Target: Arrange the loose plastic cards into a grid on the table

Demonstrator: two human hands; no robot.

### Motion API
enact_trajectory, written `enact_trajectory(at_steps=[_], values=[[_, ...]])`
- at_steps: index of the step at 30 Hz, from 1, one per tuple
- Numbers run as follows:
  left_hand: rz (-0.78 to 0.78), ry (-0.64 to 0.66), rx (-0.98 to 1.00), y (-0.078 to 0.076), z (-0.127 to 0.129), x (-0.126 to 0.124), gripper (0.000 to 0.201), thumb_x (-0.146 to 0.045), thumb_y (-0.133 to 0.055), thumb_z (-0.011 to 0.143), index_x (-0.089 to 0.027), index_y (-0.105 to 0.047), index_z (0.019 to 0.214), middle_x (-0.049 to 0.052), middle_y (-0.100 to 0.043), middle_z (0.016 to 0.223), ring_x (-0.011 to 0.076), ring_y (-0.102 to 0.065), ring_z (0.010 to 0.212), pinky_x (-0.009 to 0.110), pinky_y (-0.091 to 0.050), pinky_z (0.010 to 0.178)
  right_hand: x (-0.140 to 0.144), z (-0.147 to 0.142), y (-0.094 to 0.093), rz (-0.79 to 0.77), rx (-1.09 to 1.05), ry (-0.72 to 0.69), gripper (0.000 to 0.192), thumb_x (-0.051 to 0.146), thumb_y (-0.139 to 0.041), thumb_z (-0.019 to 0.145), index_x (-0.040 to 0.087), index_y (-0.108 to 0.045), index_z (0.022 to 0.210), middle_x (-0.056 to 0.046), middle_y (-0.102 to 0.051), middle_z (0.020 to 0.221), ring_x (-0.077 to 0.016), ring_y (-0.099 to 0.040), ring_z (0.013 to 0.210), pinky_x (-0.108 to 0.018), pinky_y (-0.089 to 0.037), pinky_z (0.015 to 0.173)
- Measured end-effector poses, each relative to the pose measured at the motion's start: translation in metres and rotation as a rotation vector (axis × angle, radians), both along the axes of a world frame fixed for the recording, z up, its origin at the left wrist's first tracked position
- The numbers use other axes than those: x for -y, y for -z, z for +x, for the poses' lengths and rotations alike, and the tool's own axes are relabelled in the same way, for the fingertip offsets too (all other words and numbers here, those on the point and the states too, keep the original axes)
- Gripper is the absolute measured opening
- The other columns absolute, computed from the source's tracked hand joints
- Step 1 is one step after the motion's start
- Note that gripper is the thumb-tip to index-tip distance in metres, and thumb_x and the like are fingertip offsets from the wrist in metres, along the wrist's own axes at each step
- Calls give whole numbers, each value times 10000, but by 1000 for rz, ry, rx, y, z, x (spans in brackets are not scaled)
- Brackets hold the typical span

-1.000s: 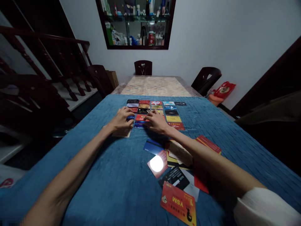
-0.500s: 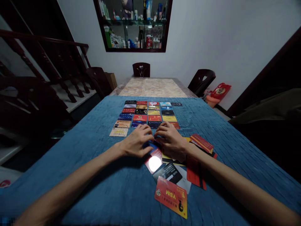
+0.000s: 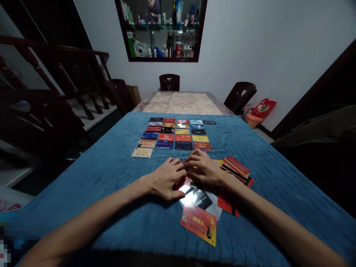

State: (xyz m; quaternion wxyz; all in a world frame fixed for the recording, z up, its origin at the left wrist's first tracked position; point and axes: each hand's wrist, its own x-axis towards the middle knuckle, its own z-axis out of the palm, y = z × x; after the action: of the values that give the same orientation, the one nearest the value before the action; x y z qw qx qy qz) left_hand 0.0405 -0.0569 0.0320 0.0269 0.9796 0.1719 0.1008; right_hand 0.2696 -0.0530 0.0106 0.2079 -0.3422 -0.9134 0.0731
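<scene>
Resting side by side on a loose pile of cards (image 3: 205, 200), the left hand (image 3: 164, 180) and right hand (image 3: 204, 170) lie palm down with fingers curled, fingertips nearly meeting; whether either pinches a card cannot be told. This pile sits on the blue cloth (image 3: 116, 193) covering the counter, near the person. Beyond the hands, rows of cards (image 3: 175, 135) lie in a neat grid. An orange card (image 3: 198, 225) lies nearest the camera.

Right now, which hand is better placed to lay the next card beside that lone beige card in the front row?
Probably left: the left hand lies nearer the beige card; the right hand sits farther right.
</scene>
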Motion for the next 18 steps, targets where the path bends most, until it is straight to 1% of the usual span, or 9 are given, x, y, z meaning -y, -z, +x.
enact_trajectory(at_steps=[4,9,14,18], values=[[4,-24,-22,-1,0,3,364,-499,-671,792,-180,-570,935,102,-613,993,271,-514,958,415,-410,846,4,0,1,-16,-3,-9,199,309,-610,905,218,-719,1045,-93,-704,1082,-277,-482,1121,-449,-379,928],[33,-39,-44,-3,1,6,363,-491,-634,801,-178,-564,971,120,-615,1018,276,-521,944,421,-411,837,8,0,0,-15,38,3,194,331,-598,915,224,-724,1018,-91,-703,1098,-280,-472,1126,-443,-360,917],[88,-54,-68,-3,0,8,323,-477,-614,797,-180,-568,914,120,-622,970,278,-528,911,427,-408,829,10,0,-1,23,62,-1,203,323,-583,927,218,-723,1028,-90,-701,1088,-273,-461,1120,-434,-346,912],[109,-79,-124,-8,-2,11,308,-453,-614,775,-169,-576,888,111,-622,910,274,-531,866,427,-405,805,8,0,3,46,36,-10,204,320,-580,936,209,-721,1033,-89,-705,1059,-263,-474,1082,-420,-356,904]])
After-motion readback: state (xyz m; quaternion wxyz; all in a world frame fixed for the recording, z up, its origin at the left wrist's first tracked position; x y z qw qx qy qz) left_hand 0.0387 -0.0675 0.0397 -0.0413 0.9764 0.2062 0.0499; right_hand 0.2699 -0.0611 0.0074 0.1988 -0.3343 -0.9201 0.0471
